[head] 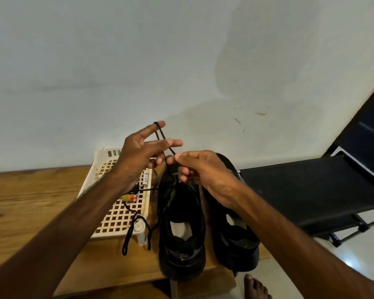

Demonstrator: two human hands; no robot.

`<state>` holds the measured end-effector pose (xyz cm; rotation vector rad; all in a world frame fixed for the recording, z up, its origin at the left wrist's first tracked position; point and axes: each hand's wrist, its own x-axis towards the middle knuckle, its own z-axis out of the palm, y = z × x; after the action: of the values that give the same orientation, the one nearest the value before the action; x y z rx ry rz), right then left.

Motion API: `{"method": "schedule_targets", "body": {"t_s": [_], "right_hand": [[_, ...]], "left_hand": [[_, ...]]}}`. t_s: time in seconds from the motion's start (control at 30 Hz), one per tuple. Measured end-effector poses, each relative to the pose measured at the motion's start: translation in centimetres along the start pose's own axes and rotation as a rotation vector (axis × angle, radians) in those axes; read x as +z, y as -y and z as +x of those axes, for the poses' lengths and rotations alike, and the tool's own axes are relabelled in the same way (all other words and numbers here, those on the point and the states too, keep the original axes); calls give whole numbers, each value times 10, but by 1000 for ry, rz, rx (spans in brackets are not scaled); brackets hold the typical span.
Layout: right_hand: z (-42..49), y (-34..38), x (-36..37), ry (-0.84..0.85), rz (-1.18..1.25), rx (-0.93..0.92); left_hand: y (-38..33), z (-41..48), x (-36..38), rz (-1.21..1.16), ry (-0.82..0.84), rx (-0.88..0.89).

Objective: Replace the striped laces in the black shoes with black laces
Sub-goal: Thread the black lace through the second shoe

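Two hands share one black lace (pixel 162 137), and doing this step well means keeping it taut and untwisted while I thread. Farthest left, the wooden table (pixel 30 201) carries a white basket (pixel 117 214). A striped lace (pixel 155 179) lies in the basket, out of its shoe, and a spare lace (pixel 136 228), also black, trails over the near edge onto the wood.

My left hand (pixel 143 156) is raised above the basket with the upper fingers spread, and a loop of the black lace hooks over my index fingertip. I cannot tell whether my curled lower fingers also clamp it. From the loop the lace slants down to my right hand (pixel 203 171), which pinches it between thumb and forefinger above the front of the first shoe (pixel 181 244). Below the pinch the lace drops toward that shoe's eyelets, but blur hides which ones. The second shoe (pixel 235 240) stands just beside it on the right.

To my mind, the pinch should sit close to the lace's tip for aiming. My left finger should pay out slack slowly, or the loop could slip off and tangle. I should also level both ends before climbing a row.
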<state>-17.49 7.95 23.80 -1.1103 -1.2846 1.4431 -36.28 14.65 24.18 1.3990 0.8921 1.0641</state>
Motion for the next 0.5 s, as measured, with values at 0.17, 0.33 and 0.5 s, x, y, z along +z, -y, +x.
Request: {"method": "schedule_targets", "body": {"t_s": [0.17, 0.33, 0.5], "right_hand": [[-1, 11, -25, -34, 120, -20], [-2, 13, -36, -118, -168, -9], [-1, 6, -17, -16, -389, -10]], "left_hand": [[5, 12, -20, -239, -315, -212], [13, -2, -20, 881, -461, 18], [2, -19, 33, 846, 14, 389]]}}
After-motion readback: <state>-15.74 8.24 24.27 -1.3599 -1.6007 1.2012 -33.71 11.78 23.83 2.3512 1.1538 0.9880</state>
